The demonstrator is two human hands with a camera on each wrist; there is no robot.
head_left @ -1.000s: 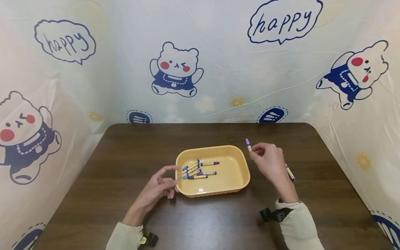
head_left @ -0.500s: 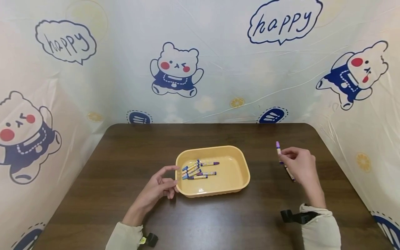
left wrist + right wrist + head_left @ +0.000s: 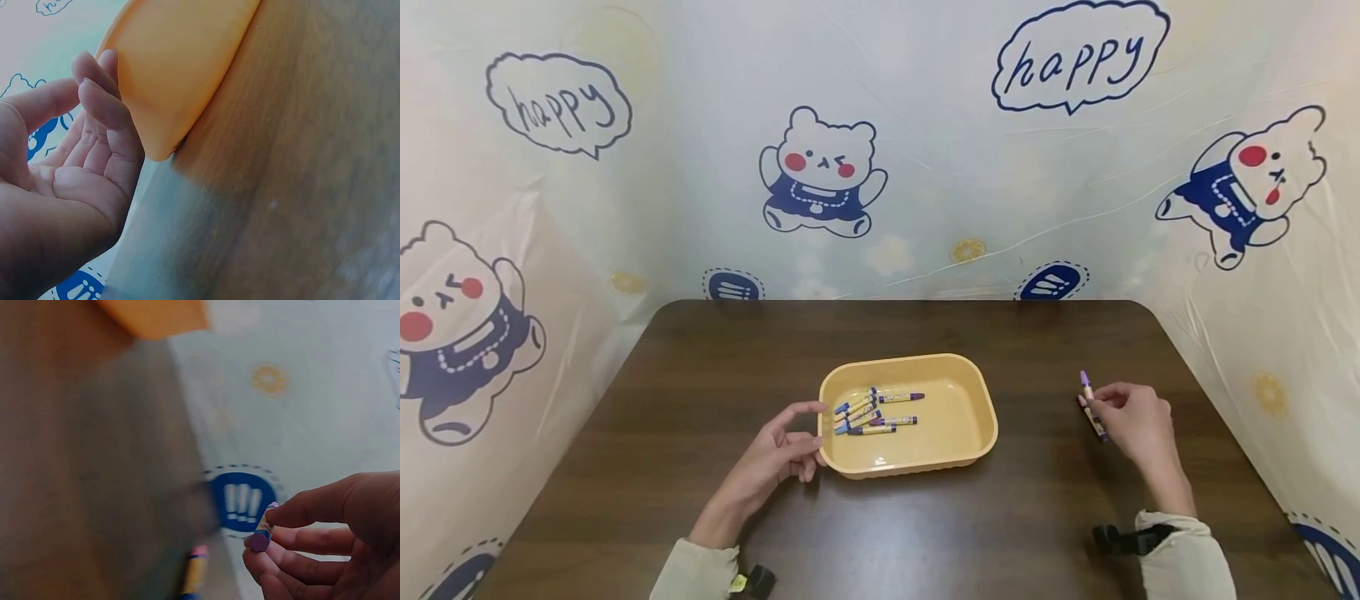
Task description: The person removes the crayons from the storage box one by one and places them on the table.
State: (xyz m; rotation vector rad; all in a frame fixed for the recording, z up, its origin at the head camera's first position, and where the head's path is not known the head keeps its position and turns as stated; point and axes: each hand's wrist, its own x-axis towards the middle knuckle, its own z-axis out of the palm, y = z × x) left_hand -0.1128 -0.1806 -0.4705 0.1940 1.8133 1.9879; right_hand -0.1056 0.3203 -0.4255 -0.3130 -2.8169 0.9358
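Note:
My right hand [image 3: 1138, 425] pinches a purple-tipped crayon [image 3: 1086, 383] between thumb and fingertips, above the right part of the table. In the right wrist view its purple end [image 3: 259, 542] points toward the camera. A second crayon [image 3: 1094, 423] with a pinkish tip lies on the table just under the held one. The left hand [image 3: 778, 450] rests its index finger and thumb against the left rim of a yellow tray [image 3: 955, 417]; its other fingers hang loosely curled. Several crayons [image 3: 857, 412] with blue and purple tips lie in the tray's left half.
The dark wooden table [image 3: 910, 533] reaches back to a printed cloth backdrop [image 3: 940, 175] with bears and "happy" bubbles. More cloth hangs along both sides. Bare table lies between the tray and the right hand.
My right hand has carried the purple crayon from beside the tray to the right, then lowered it toward the crayon on the table. The left hand stays at the tray's rim.

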